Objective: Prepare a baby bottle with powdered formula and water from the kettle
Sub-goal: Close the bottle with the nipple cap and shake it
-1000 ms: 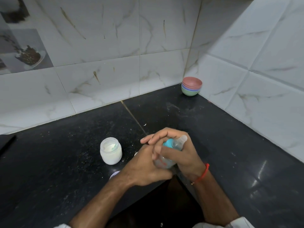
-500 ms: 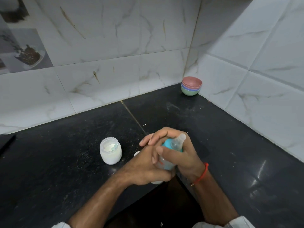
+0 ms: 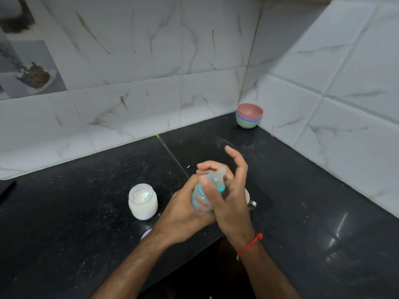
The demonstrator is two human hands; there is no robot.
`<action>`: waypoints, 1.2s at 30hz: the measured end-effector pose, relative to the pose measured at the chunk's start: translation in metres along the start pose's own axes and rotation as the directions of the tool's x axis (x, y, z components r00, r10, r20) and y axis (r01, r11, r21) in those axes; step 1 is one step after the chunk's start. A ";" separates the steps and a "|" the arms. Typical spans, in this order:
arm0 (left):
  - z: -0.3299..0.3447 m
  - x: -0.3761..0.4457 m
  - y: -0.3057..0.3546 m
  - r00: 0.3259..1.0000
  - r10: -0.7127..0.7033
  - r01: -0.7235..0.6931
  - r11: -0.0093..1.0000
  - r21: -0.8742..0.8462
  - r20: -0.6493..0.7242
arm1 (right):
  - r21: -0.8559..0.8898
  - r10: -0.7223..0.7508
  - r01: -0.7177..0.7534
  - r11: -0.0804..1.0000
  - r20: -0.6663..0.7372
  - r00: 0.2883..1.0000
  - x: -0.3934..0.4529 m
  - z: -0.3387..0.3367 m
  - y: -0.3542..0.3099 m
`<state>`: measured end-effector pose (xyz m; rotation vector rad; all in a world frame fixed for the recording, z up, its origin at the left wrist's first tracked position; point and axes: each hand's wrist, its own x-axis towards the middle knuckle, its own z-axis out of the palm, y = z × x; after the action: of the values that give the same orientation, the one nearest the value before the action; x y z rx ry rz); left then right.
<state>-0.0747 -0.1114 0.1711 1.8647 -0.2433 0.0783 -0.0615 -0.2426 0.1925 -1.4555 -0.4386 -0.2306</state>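
A clear baby bottle (image 3: pixel 204 200) with a teal collar and clear teat sits tilted between my two hands, above the black counter (image 3: pixel 302 212). My left hand (image 3: pixel 183 214) grips its left side, and its fingers curl behind the teat. The palm of my right hand (image 3: pixel 232 197) presses on the bottle's right side. Its thumb lies along the front and its fingers point straight up, off the bottle. An open glass jar of white powder (image 3: pixel 143 201) stands just left of my hands. No kettle is in view.
Stacked pastel bowls (image 3: pixel 249 115) sit in the far corner where the tiled walls meet. A small lid (image 3: pixel 146 234) peeks out under my left wrist. A white and metal item (image 3: pixel 250 201) shows behind my right hand. A dark object (image 3: pixel 7 190) lies at the left edge.
My right fingers, earlier wrapped over the left hand and bottle, have lifted and straightened upward. The bottle has shifted slightly between the palms. The jar and bowls have not moved.
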 end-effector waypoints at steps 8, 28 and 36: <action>-0.010 -0.001 -0.017 0.997 -0.040 0.039 0.999 0.024 0.066 | -0.128 0.047 -0.032 0.991 0.119 0.992 -0.025 -0.008 0.017; -0.030 -0.010 -0.020 0.915 0.091 -0.103 0.995 -0.010 -0.394 | 0.374 0.095 -0.176 0.911 0.225 0.970 -0.027 -0.023 0.027; -0.026 -0.018 -0.027 0.889 0.067 -0.078 0.997 -0.007 -0.454 | 0.704 0.269 -0.031 0.709 -0.229 0.935 -0.006 -0.050 0.032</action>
<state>-0.0851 -0.0763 0.1505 1.7558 0.0123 0.5550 -0.0467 -0.2895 0.1584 -0.6764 -0.1030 -0.1368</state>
